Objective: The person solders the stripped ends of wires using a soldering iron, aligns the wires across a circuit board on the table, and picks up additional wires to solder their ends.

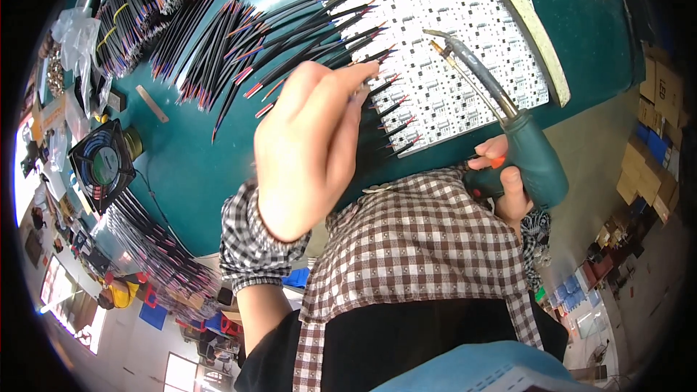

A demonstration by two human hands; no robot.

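Observation:
My left hand (308,145) is closed in a pinch on a black cable at the left edge of a white circuit board panel (501,51); the fingers hide most of that cable. Several black cables (298,27) with red and blue wire ends lie in a row along this edge, their tips over the panel. My right hand (512,192) grips a soldering gun (541,156) by its teal handle. The gun's long metal barrel and thin feed tube point up and left, with the tip above the panel, apart from my left fingers.
Bundled cables (131,11) and loose cable piles lie at the far left of the green table (196,196). A small black fan (105,163) stands at its left edge. A pale curved strip (530,33) lies along the panel's right side. Cardboard boxes (650,152) are stacked beyond the table.

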